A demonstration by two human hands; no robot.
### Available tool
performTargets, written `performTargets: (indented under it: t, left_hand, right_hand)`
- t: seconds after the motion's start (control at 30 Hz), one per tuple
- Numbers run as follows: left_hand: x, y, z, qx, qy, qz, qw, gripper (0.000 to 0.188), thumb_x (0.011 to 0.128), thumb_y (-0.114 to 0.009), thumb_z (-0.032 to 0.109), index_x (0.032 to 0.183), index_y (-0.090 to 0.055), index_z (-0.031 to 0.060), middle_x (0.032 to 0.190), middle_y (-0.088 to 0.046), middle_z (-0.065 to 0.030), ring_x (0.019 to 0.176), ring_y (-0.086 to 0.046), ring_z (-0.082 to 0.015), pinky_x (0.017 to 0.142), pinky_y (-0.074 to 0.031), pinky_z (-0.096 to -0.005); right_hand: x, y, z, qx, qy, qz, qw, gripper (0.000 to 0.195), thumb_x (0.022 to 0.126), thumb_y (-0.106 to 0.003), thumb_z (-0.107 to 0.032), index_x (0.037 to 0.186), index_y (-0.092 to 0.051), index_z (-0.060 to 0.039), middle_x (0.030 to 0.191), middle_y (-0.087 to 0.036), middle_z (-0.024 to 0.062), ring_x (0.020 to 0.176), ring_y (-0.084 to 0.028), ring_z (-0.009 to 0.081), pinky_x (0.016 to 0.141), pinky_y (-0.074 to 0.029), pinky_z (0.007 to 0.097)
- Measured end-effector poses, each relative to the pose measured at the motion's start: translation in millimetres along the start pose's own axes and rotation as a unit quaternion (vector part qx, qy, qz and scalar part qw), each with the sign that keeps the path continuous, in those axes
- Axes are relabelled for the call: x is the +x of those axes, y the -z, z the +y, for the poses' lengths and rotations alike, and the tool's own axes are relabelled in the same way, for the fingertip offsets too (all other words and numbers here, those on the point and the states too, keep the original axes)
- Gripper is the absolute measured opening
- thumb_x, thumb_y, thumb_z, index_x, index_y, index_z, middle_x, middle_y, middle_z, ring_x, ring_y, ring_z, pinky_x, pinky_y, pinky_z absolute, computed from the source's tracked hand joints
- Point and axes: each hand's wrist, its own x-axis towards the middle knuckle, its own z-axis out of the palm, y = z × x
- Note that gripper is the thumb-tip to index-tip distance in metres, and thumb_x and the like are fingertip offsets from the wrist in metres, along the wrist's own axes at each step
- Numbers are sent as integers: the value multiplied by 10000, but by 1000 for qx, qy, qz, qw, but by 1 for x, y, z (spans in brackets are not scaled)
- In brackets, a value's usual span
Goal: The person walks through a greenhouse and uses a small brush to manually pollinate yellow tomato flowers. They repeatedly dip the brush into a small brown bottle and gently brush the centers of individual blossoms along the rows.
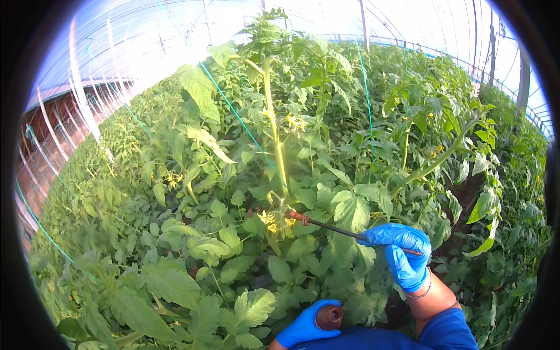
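Observation:
My right hand (400, 253), in a blue glove, grips a thin dark stick (337, 229) with a reddish-brown wrapped tip (298, 217). That tip is at a cluster of yellow tomato flowers (267, 218), beside the thick green stem (275, 131) of a tall tomato plant. Whether it touches a flower cannot be told. At the bottom centre, my left hand (306, 326), gloved in blue too, holds a small reddish-brown bottle (326, 318) with its uncapped mouth facing up.
Dense tomato foliage (210, 249) surrounds both hands. A green string (236, 113) slants down to the stem, and another (367, 100) hangs to its right. A leafy branch (442, 157) leans above my right hand. Greenhouse posts (78, 78) stand at the left.

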Motion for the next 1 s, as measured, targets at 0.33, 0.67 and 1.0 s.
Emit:
performTargets:
  t: [0.33, 0.67, 1.0]
  left_hand:
    - [86, -75, 22, -33, -8, -85, 996, 686, 668, -848, 159, 1254, -505, 65, 1206, -571, -59, 1124, -542, -170, 1008, -415, -341]
    - [269, -220, -24, -109, 41, -51, 992, 696, 657, -860, 185, 1236, -498, 53, 1156, -566, -64, 1089, -526, -166, 953, -422, -311]
    - [421, -270, -20, 41, -53, 46, 997, 682, 607, -870, 154, 1191, -533, 52, 1243, -515, -100, 1154, -510, -215, 996, -413, -368]
  right_hand:
    - [-140, 147, 6, 195, -88, 230, 949, 312, 804, -682, -229, 717, -643, 69, 644, -629, 191, 529, -615, 302, 504, -529, 391]
    - [-257, 342, 31, 180, -162, 385, 891, 295, 794, -663, -223, 718, -618, 58, 646, -619, 204, 535, -606, 275, 504, -515, 355]
    - [-239, 445, 96, 164, -123, 515, 833, 310, 866, -619, -236, 944, -628, 64, 800, -671, 172, 683, -661, 266, 633, -544, 379]
